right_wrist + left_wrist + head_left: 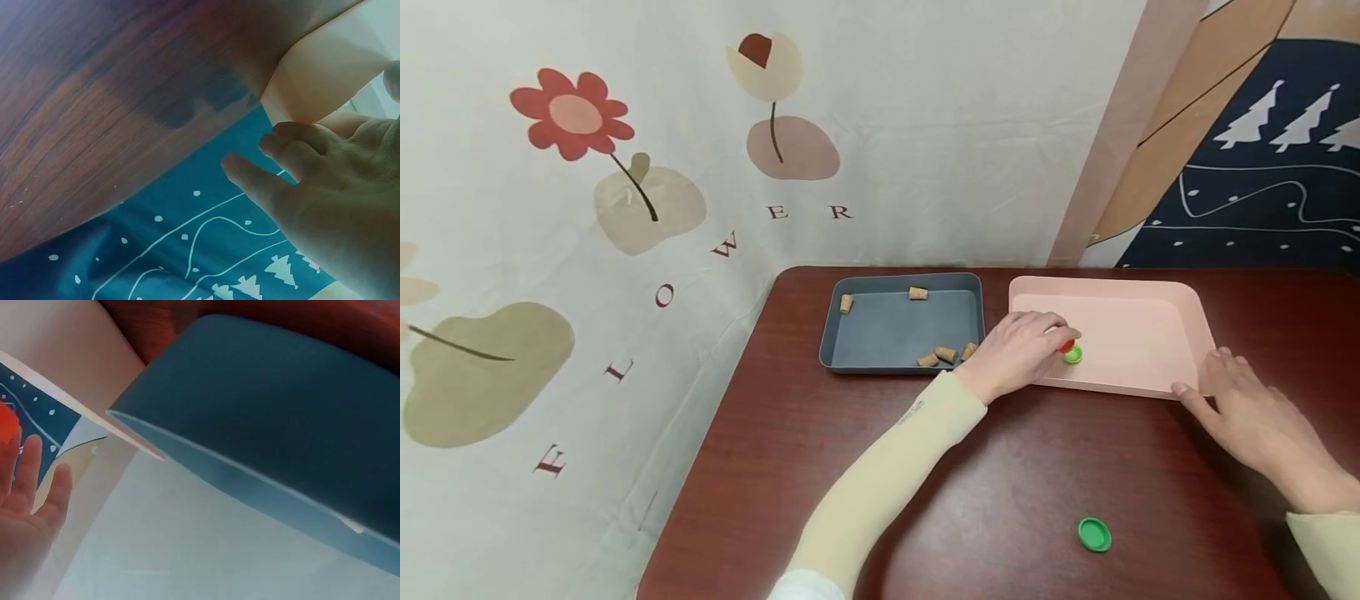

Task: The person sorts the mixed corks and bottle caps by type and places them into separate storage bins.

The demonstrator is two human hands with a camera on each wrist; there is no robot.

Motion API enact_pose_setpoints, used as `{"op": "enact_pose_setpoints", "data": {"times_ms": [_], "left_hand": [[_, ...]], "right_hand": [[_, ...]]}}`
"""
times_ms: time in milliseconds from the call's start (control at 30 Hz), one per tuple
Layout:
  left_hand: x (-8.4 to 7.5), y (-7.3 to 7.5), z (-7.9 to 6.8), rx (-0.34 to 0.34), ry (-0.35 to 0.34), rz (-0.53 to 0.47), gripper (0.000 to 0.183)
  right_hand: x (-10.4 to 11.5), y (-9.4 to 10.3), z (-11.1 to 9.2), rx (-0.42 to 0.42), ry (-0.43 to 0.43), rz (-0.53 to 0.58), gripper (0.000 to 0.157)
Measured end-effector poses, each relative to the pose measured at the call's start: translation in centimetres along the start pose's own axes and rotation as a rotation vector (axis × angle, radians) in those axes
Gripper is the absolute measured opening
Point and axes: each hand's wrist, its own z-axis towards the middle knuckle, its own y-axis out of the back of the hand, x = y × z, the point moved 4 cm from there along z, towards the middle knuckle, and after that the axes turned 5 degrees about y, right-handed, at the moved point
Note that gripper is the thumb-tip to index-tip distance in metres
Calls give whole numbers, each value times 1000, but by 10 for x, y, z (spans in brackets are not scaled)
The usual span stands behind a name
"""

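My left hand is over the left part of the pink tray, pinching a small red cap at its fingertips. In the left wrist view the red cap shows at the left edge, partly out of frame. Right beside it, a light green cap lies in the tray. My right hand is at the tray's front right corner, its fingers loosely extended along the outer wall and the thumb near the rim. The right wrist view shows its fingers by the wall.
A dark grey-blue tray stands left of the pink one, with several corks in it. On the brown table nearer the front lies a darker green cap. Printed cloth hangs behind the table.
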Motion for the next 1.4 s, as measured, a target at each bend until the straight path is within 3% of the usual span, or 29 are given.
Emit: {"op": "enact_pose_setpoints", "data": {"times_ms": [133, 400, 667, 1133, 1400], "left_hand": [[1, -4, 15, 10, 30, -8, 34], [8, -23, 39, 146, 192, 19, 35], [17, -38, 52, 158, 254, 59, 31], [24, -44, 55, 191, 320, 15, 29], [27, -37, 46, 166, 320, -4, 31]], "right_hand": [[-2, -1, -1, 4, -3, -7, 90], [-1, 0, -3, 1, 1, -10, 89], [1, 2, -3, 5, -3, -13, 89], [0, -1, 1, 12, -21, 11, 92], [0, 0, 1, -2, -10, 3, 91]]}}
